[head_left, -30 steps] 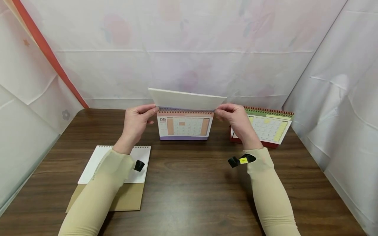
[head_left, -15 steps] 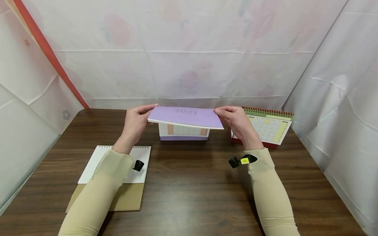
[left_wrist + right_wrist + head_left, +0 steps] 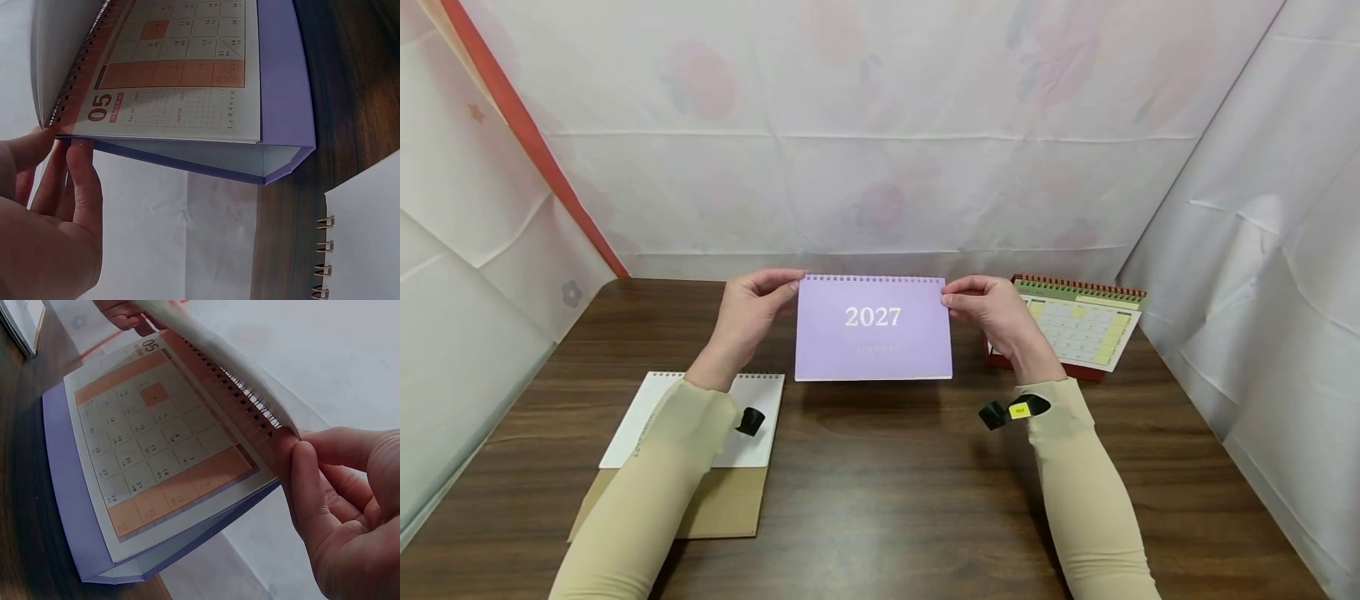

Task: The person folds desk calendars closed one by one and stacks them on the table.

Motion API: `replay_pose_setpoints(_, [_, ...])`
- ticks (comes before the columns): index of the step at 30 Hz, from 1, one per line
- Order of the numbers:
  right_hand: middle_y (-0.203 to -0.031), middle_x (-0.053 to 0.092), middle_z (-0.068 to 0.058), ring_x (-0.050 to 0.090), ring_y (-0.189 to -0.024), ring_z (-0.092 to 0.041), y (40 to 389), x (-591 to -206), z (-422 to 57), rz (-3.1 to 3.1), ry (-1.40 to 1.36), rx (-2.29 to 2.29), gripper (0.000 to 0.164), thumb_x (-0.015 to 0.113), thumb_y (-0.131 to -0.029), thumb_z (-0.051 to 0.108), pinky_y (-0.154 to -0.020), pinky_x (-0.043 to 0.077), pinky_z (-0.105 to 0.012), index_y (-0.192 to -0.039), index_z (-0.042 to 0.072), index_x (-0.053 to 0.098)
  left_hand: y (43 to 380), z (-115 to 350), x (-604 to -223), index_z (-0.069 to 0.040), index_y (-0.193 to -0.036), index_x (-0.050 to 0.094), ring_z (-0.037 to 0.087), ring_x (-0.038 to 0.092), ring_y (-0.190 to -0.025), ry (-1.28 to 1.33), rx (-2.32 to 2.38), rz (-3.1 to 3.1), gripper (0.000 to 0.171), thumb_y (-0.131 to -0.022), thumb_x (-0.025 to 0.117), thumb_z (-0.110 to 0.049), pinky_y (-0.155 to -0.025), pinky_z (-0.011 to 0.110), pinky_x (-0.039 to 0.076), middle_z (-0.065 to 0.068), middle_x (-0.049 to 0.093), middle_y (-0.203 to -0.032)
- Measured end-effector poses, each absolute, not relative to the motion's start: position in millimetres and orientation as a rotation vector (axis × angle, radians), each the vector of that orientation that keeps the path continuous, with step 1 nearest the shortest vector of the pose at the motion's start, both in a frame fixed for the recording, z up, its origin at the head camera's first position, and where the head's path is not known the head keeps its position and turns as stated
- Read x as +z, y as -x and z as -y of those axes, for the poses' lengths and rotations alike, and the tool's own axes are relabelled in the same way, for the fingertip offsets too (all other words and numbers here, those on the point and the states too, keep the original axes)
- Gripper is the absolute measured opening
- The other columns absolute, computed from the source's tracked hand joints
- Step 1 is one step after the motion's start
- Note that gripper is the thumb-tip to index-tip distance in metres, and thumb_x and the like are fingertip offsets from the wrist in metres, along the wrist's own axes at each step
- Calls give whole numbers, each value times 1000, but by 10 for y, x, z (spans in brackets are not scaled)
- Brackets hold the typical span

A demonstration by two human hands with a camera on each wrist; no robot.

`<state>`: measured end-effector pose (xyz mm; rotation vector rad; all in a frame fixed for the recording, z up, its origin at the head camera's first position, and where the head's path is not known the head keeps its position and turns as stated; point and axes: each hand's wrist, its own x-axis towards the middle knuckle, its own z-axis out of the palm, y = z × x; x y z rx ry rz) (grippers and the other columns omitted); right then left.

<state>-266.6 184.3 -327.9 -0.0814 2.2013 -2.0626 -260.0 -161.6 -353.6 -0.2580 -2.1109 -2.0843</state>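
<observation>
A purple desk calendar stands at the middle back of the table, its 2027 cover facing me. My left hand pinches its upper left corner beside the coil binding. At the upper right corner, my right hand holds it between thumb and fingers. Seen from the left wrist, the orange May page lies under raised sheets, with the left hand at the coil's end. In the right wrist view the right hand grips the other end of the binding.
A green and yellow calendar on a dark red stand is at the right, partly behind the right hand. Under the left forearm lies a white coil-bound calendar with a brown board base. Patterned cloth hangs behind the dark wooden table.
The purple cover and its sheets have swung over the coil toward me and down, hiding the May page in the head view. Both hands stay at the calendar's upper corners.
</observation>
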Motion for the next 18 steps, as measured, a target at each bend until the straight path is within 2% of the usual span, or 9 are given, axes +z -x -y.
replay_pose_setpoints(5, [-103,66,-11,66,-83,-15,2684,-3293,-1840,-2218,85,-2053,15,73,-89,-1,-84,56,-33,-103,-4,70,2610,1620,-3527,-6,-115,74,14,64,-100,258,-2042,2177,21,-96,68,-14,-82,33,55,-4,72,-110])
replay_pose_setpoints(9, [-96,68,-9,66,-79,-14,2690,-3301,-1833,-2227,94,-2047,9,73,-89,-1,-80,57,-34,-97,-1,70,2609,1627,-3511,-6,-114,74,16,62,-104,275,-2060,2181,21,-98,66,-15,-83,37,54,-1,72,-115])
replay_pose_setpoints(13, [-87,69,-5,66,-75,-15,2696,-3318,-1839,-2234,117,-2037,8,74,-88,-1,-74,58,-33,-92,3,69,2611,1622,-3509,-4,-112,73,15,64,-100,304,-2072,2157,23,-95,71,-18,-79,34,55,1,72,-114])
replay_pose_setpoints(18, [-83,70,-2,65,-78,-19,2706,-3344,-1842,-2306,149,-1966,11,76,-88,2,-68,56,-27,-93,3,66,2617,1594,-3537,1,-113,71,12,67,-96,330,-2044,2142,30,-89,78,-16,-74,28,55,2,73,-111])
